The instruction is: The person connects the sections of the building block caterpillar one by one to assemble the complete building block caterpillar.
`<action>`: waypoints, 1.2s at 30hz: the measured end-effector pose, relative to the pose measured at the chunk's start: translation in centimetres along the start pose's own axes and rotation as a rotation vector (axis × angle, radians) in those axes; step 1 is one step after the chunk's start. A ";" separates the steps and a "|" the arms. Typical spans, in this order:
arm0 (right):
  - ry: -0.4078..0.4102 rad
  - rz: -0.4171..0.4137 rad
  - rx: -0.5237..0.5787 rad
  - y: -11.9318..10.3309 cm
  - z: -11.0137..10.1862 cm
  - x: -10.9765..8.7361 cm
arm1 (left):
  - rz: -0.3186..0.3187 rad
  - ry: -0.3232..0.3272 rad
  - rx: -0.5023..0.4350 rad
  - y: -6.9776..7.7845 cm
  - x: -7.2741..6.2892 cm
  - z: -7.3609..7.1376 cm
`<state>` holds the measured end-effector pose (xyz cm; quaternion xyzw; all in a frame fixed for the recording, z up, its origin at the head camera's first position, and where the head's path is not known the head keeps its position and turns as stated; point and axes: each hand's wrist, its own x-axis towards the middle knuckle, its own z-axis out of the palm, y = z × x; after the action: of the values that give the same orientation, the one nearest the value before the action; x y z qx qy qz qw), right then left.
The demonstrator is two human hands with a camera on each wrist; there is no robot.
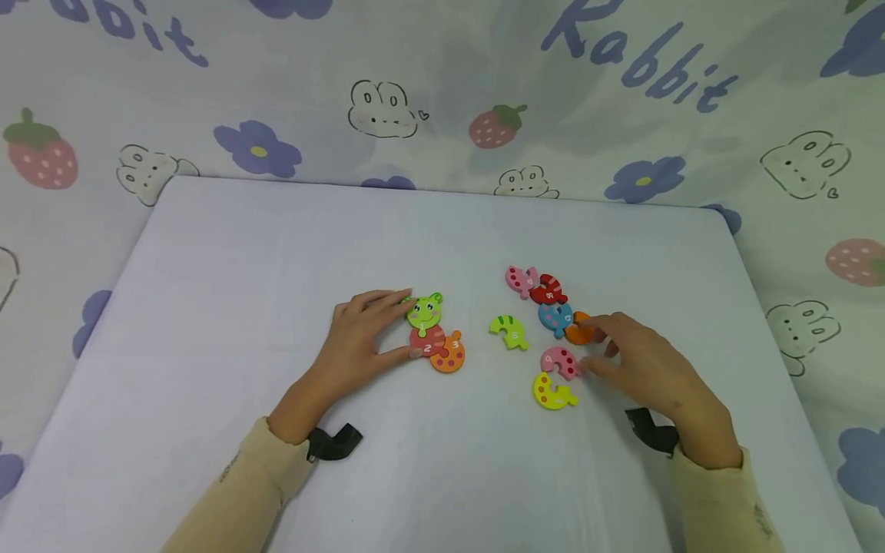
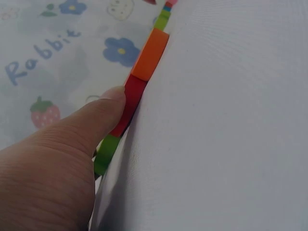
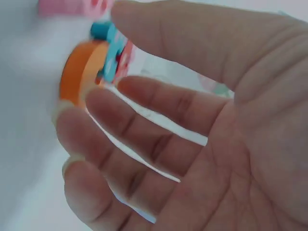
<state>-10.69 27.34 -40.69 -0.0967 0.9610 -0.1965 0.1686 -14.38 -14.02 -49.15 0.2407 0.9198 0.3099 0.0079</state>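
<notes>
From the head view, I had my left hand [image 1: 350,346] at eight o'clock, pinching the joined green head [image 1: 424,311] and red piece [image 1: 421,336], probably to keep them from slipping; the orange piece [image 1: 448,359] hooked on at about four o'clock from the red one. My right hand [image 1: 646,365] was loosely spread at four o'clock, near another orange disc [image 1: 579,330] and a pink piece [image 1: 563,358]. I read 1, 2, 3 and 5 (other numerals were too small to trust), plus "Rabbit" on the cloth [image 1: 442,46] between one and two.

In the left wrist view, my thumb pressed the red edge, seemingly as a brace; "Rabbit" showed at ten.

In the right wrist view, my fingers curved apart, gripping nothing, the orange disc at ten o'clock; I couldn't tell about contact.
</notes>
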 end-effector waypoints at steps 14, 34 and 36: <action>0.101 0.072 -0.018 1.6 1.8 2.2 | -0.004 0.002 -0.005 0.0 -0.2 -0.1; 0.055 0.051 -0.113 -2.1 1.2 4.8 | -0.007 -0.006 0.001 0.1 -0.4 -0.1; 0.066 0.043 -0.140 -3.0 0.7 5.3 | -0.007 0.000 0.006 0.0 -0.5 -0.1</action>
<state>-14.96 23.09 -41.60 -0.0812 0.9793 -0.1283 0.1341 -13.92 -14.26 -49.12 0.2375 0.9216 0.3070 0.0080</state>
